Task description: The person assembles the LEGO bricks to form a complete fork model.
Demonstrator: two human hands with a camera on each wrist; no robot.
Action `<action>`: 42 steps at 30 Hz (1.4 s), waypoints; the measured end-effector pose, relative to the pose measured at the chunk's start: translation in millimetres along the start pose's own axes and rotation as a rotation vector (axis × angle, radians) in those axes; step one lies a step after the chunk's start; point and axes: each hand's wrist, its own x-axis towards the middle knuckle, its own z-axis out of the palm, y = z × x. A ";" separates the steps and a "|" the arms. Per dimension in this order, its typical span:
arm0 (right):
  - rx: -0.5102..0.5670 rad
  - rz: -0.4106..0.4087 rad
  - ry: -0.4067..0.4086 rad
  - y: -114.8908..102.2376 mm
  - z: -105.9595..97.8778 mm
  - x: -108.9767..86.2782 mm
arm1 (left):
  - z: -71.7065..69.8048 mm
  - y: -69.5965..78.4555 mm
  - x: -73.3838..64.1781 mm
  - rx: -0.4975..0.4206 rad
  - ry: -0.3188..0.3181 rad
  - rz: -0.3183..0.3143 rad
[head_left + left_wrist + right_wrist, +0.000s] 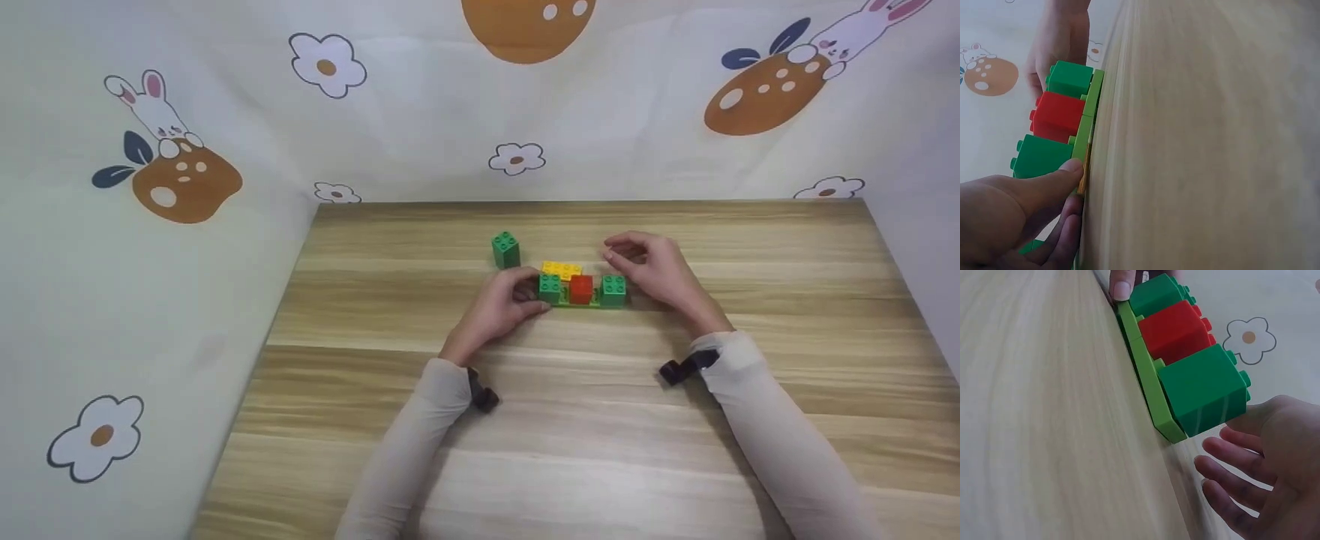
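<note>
A row of toy building bricks lies across the table's middle: a low light green base carries a left green brick, a red brick and a right green brick. My left hand grips the base's left end, its thumb along the front edge and its other fingers curled behind, partly hidden. Beyond the right end, my right hand hovers with loosely bent fingers that hold nothing. Just behind the row, a yellow brick shows its studs.
One tall green brick stands alone behind my left hand. A wood-grain table carries everything. Pale cloth walls with flower and rabbit prints rise at the back and sides. Each wrist wears a small black camera.
</note>
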 end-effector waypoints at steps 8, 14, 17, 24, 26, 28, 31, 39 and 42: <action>0.109 0.064 -0.016 7.2 1.7 1.4 | -17.5 9.5 -2.5 -0.038 0.015 0.006; 0.029 0.032 -0.050 5.4 11.3 2.6 | -36.1 29.2 -7.0 -0.089 0.069 0.060; 0.016 -0.013 -0.059 1.2 19.3 2.3 | -41.7 34.8 -8.0 -0.087 0.094 0.080; 0.026 -0.053 -0.076 -7.6 34.3 0.5 | -46.1 37.6 -10.3 -0.094 0.132 0.077; 0.018 -0.042 -0.074 -9.5 36.0 -0.2 | -46.2 37.5 -11.1 -0.093 0.137 0.078; 0.006 -0.038 -0.072 -10.6 36.4 -1.0 | -46.0 37.3 -11.2 -0.095 0.142 0.083; -0.014 -0.034 -0.081 -12.0 35.4 -3.3 | -45.5 37.1 -11.2 -0.103 0.144 0.089; -0.030 -0.032 -0.174 -15.8 33.4 -19.8 | -44.2 33.6 -10.7 -0.084 0.144 0.096; -0.055 -0.049 -0.193 -16.3 31.6 -27.2 | -43.3 33.7 -9.8 -0.069 0.143 0.097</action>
